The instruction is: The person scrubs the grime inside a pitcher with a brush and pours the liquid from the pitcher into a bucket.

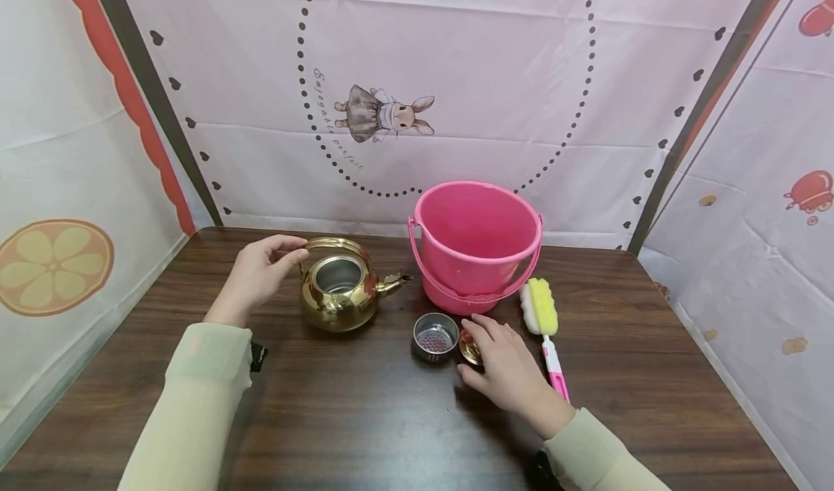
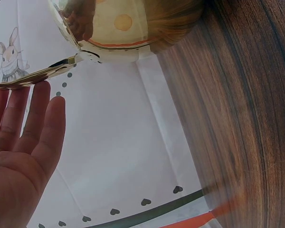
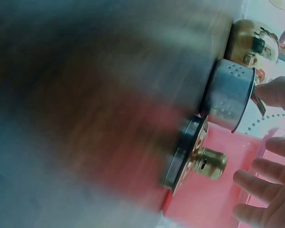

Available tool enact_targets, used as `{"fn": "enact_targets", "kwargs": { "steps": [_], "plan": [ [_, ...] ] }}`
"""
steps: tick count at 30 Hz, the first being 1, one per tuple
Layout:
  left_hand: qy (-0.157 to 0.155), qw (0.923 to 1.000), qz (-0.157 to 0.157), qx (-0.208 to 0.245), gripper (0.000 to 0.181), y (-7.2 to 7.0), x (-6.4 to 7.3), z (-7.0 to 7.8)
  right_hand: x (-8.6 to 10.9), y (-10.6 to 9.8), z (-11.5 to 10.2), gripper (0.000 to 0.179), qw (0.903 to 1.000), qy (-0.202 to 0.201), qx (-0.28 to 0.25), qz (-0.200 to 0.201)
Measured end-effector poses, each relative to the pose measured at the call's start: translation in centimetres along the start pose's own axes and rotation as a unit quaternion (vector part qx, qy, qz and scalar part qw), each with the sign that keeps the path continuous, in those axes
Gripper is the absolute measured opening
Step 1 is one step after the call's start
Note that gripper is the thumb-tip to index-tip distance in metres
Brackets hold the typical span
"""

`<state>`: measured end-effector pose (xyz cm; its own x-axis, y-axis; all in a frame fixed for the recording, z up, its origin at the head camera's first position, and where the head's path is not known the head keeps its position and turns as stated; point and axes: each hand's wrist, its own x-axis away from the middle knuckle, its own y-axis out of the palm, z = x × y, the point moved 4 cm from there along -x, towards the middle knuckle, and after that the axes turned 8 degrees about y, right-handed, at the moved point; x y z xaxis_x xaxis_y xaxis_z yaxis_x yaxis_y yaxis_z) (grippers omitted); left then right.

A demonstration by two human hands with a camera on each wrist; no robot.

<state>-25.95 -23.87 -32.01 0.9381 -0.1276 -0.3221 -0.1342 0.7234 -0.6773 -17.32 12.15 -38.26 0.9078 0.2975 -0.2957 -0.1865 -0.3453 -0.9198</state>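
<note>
At the left of the table stands a shiny gold teapot point(image 1: 334, 311) without its lid, spout pointing right. My left hand point(image 1: 257, 274) pinches its raised handle between thumb and fingers; in the left wrist view the fingers point(image 2: 40, 111) lie against the handle point(image 2: 35, 76). Over a gold lid point(image 3: 185, 154) hangs my right hand point(image 1: 504, 371), fingers spread and apart from the lid's knob point(image 3: 210, 163) in the right wrist view. Just left of the lid sits a metal tea strainer point(image 1: 435, 339) with a perforated bottom, upright on the table.
Behind the lid and strainer stands a pink bucket point(image 1: 465, 277), its handle hanging down in front. To its right lies a yellow-and-white sponge brush point(image 1: 542, 310) with a pink-and-white handle. Printed cloth point(image 1: 489, 71) walls enclose the brown wooden table point(image 1: 339, 418) at the back and sides.
</note>
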Motion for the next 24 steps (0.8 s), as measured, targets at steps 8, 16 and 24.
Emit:
{"fn": "enact_targets", "kwargs": {
  "steps": [8,16,24],
  "plan": [
    [0.005,1.0000,0.002,-0.003,0.040,0.0,-0.1,0.0,0.3,-0.1,0.8,0.066,0.9998,0.017,0.002,-0.001],
    [-0.001,1.0000,0.000,0.001,0.042,0.0,0.0,-0.1,0.8,-0.2,1.3,0.065,0.9995,0.017,0.013,0.023],
    [0.004,1.0000,0.002,0.001,0.041,0.0,-0.1,-0.1,1.2,-0.6,1.9,0.064,0.9992,0.027,0.017,0.025]
  ]
}}
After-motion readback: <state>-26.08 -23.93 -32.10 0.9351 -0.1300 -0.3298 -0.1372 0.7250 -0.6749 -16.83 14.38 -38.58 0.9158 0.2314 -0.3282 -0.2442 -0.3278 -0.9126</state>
